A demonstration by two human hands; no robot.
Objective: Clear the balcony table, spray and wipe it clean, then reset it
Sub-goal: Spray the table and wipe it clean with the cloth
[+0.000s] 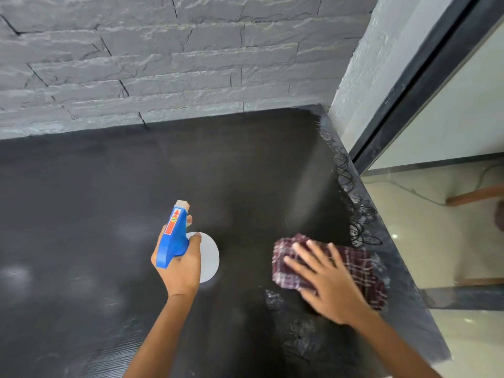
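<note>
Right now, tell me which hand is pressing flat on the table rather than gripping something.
The right hand: its fingers lie spread flat on the plaid cloth near the table's right edge. The left hand is wrapped around the blue-headed spray bottle.

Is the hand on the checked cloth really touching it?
Touching. The head view shows the right hand lying flat on the checked cloth, fingers spread over it.

The left hand (181, 264) covers the neck and most of the white body of the spray bottle (174, 236). The right hand (324, 282), motion-blurred, hides the middle of the checked cloth (360, 271). Both forearms and the black table (81, 214) run off the frame's lower edge. At the right edge, a wooden piece (474, 199) behind the glass is cut off, unidentifiable.
</note>
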